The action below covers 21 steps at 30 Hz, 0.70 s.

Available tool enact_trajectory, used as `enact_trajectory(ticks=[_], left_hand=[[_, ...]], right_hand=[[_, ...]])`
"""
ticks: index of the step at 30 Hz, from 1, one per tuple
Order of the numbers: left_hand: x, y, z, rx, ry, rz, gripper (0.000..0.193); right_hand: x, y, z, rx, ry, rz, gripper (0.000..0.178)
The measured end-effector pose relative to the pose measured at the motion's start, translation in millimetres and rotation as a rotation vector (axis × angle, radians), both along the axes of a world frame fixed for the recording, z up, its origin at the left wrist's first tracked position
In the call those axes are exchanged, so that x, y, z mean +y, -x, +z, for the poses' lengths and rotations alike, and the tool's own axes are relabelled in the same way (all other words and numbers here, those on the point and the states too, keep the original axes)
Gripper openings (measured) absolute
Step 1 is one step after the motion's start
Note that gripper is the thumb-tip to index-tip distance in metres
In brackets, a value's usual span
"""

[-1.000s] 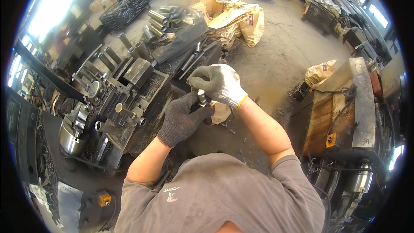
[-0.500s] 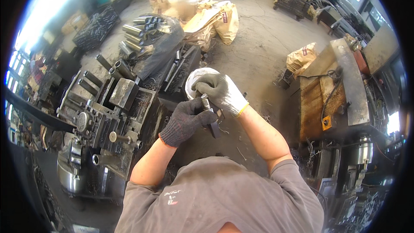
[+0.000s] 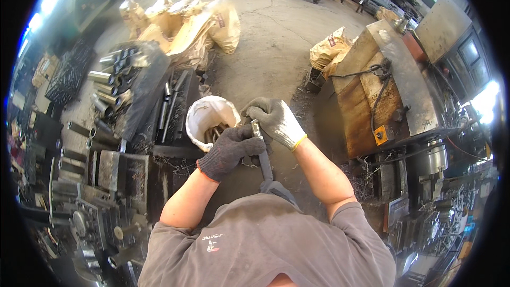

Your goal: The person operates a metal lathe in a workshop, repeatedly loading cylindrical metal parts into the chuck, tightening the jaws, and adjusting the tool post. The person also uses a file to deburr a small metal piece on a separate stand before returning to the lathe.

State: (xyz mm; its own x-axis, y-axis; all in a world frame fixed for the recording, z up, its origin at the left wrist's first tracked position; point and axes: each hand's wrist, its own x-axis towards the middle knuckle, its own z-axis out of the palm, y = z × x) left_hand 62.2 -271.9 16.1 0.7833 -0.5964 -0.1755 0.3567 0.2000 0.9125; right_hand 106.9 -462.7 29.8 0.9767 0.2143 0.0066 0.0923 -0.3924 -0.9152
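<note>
My left hand, in a dark knit glove with a red-edged cuff, is closed around a dark metal bar with a shiny tip. The tip points away from me and shows above the thumb. Close by on the right, my right hand wears a white glove with grey-coated fingers and a yellow cuff. Its fingers are curled together next to the bar's tip; what they pinch, if anything, is hidden. Just beyond my left hand stands a white bucket holding several brownish metal pieces.
At the left is a machine with dark metal blocks and tubes. Shiny metal tubes lie in a pile beyond it. Brown paper sacks stand farther back. A stained metal cabinet with a cable is on the right. Metal shavings litter the floor.
My view has swung to the right, so the surroundings sit farther left. The bucket, partly covered by my right hand before, now shows its contents. My left hand keeps hold of the bar.
</note>
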Motion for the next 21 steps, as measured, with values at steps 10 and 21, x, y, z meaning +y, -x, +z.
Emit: enact_trajectory(ticks=[10,21], left_hand=[[-139,-124,7,0.177,0.006,-0.094,0.028],[-229,-267,-7,0.191,-0.091,-0.372,0.034]], right_hand=[[-143,-107,-2,0.083,0.042,-0.182,0.032],[-255,-206,-27,-0.29,0.477,-0.659,0.022]])
